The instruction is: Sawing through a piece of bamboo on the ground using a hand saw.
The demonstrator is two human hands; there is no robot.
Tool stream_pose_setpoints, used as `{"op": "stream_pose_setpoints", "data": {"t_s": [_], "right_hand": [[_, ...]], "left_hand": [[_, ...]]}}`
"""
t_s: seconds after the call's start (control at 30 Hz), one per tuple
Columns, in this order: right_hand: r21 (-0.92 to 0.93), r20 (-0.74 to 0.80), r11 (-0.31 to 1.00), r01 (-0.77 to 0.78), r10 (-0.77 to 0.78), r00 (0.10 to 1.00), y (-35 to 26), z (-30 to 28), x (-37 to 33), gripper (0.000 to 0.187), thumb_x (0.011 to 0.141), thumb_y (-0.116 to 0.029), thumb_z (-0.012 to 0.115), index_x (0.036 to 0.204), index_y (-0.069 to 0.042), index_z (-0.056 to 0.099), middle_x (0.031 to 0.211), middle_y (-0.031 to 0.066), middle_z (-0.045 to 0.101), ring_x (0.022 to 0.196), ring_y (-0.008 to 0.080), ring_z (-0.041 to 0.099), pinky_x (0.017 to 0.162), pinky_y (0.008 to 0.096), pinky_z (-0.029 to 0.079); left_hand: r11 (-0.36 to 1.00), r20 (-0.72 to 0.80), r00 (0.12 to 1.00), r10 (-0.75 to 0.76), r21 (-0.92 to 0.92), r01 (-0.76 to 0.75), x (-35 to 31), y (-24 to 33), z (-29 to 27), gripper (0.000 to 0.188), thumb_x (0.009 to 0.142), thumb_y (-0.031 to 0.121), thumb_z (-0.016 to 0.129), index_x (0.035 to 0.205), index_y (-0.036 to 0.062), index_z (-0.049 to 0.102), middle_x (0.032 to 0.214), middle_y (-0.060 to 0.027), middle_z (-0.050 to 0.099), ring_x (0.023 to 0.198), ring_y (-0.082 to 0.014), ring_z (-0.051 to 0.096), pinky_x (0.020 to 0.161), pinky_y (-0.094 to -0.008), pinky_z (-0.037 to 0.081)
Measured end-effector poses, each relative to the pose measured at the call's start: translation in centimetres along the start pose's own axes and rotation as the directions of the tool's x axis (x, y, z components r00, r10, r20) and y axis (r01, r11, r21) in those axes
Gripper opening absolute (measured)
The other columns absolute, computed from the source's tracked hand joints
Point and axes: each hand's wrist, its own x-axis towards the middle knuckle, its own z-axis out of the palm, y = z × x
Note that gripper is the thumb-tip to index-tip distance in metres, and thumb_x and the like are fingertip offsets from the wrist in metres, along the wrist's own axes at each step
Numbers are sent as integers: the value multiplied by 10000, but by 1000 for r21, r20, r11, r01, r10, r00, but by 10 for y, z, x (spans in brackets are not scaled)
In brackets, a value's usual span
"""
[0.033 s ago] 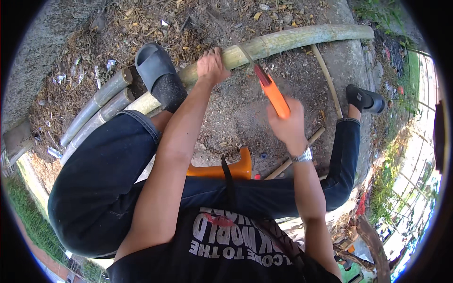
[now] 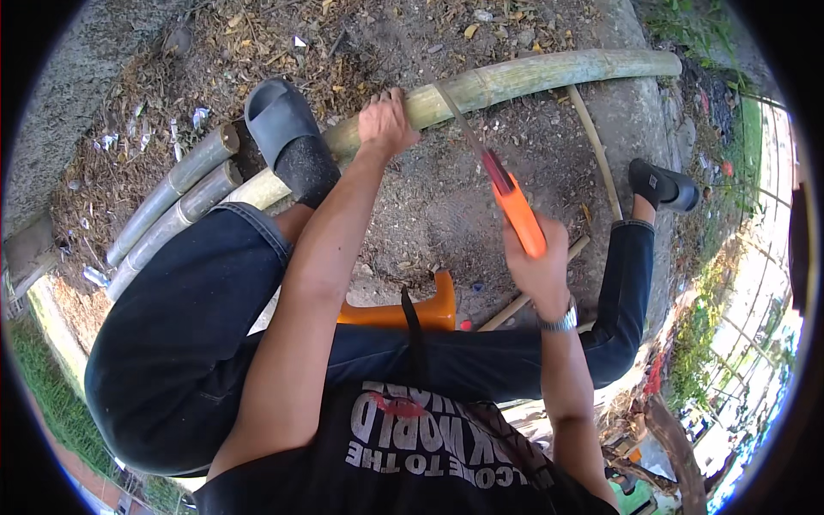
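A long pale-green bamboo pole [image 2: 532, 79] lies across the ground in front of me, running from lower left to upper right. My left hand [image 2: 386, 127] grips it from above, close to my left foot in a grey slide sandal [image 2: 279, 112], which rests over the pole. In my right hand [image 2: 542, 266] is the orange handle of a handsaw [image 2: 520, 221], with fingers wrapped round it. The saw's narrow blade crosses the pole just right of my left hand, its tip side reaching the far edge. Whether the blade has cut in cannot be made out.
Beside my left leg lie two more bamboo lengths [image 2: 172, 190]. A thin stick [image 2: 594, 142] stretches from under the pole toward my right foot [image 2: 661, 184]. An orange plastic object [image 2: 442, 305] sits near my legs, beside another stick [image 2: 513, 311]. Dry leaves and litter cover the soil beyond.
My right hand has drawn the saw back toward me and to the right, so less blade shows past the pole. My left hand and the pole stay almost where they were.
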Motion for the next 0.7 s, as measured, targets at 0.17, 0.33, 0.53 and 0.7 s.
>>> {"op": "stream_pose_setpoints", "data": {"t_s": [0.17,0.33,0.53,0.7], "right_hand": [[-21,-34,1000,-15,14,999,-4,-10,-60,54,841,-48,681,868,-1,690,744,215,676,664,424,696,609,436,562],[-208,-65,944,257,-276,959,-15,90,99,156,849,-135,735,924,-17,666,785,217,693,718,398,723,641,463,587],[-612,132,652,447,-473,871,-31,95,99,159,852,-124,700,990,-55,659,871,154,748,757,339,760,691,449,620],[-697,253,545,466,-422,871,12,118,85,146,891,-123,658,989,-19,688,945,163,754,881,329,759,805,433,598]], "left_hand": [[1000,-170,985,-8,-16,5,-5,12,2,764,691,355,850,1295,13,531,1215,-199,670,1167,-374,658,1066,-445,524],[998,-319,947,33,-38,-47,-13,15,34,551,802,317,794,1224,54,559,1136,-170,677,1117,-354,655,1019,-443,518],[990,-68,998,-7,-138,-3,3,-8,22,348,933,318,672,1151,48,682,1161,-176,701,1152,-347,662,1005,-437,544],[995,-153,986,-70,-84,58,8,-10,26,346,928,260,683,1191,36,662,1204,-194,704,1186,-358,669,1026,-435,549]]}}
